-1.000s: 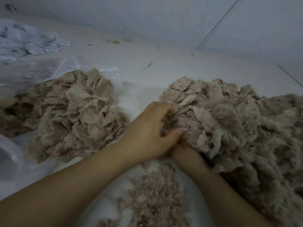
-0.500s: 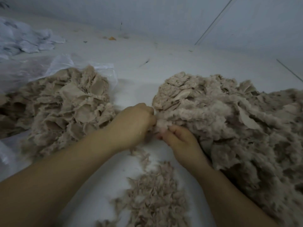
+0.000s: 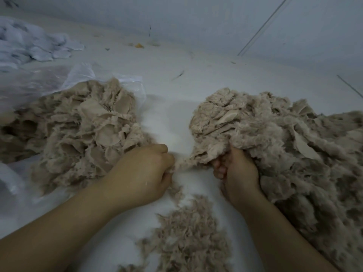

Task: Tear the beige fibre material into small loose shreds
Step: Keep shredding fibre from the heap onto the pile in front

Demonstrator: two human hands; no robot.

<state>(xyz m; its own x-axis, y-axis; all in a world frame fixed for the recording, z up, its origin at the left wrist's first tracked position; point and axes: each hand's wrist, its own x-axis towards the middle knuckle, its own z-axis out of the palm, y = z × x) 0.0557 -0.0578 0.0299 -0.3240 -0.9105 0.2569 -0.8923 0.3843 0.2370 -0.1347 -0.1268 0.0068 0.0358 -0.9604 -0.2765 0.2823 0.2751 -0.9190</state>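
A large heap of beige fibre material (image 3: 284, 138) fills the right side. A second beige heap (image 3: 84, 130) lies on the left, partly on clear plastic. My right hand (image 3: 235, 171) grips a tuft at the near edge of the right heap. My left hand (image 3: 145, 173) is curled and pinches the other end of that tuft (image 3: 188, 163), which stretches thin between the two hands. A small pile of loose shreds (image 3: 188, 240) lies on the white surface below and between my forearms.
A clear plastic bag (image 3: 64, 79) spreads under and behind the left heap. Crumpled white cloth (image 3: 29, 46) lies at the far left. A pale wall (image 3: 196, 20) rises behind, with small debris (image 3: 138, 45) along its base. The white surface (image 3: 169, 114) shows between the two heaps.
My hands have pulled apart, the left hand moving left and nearer. The tuft held between them has stretched into a thin strand.
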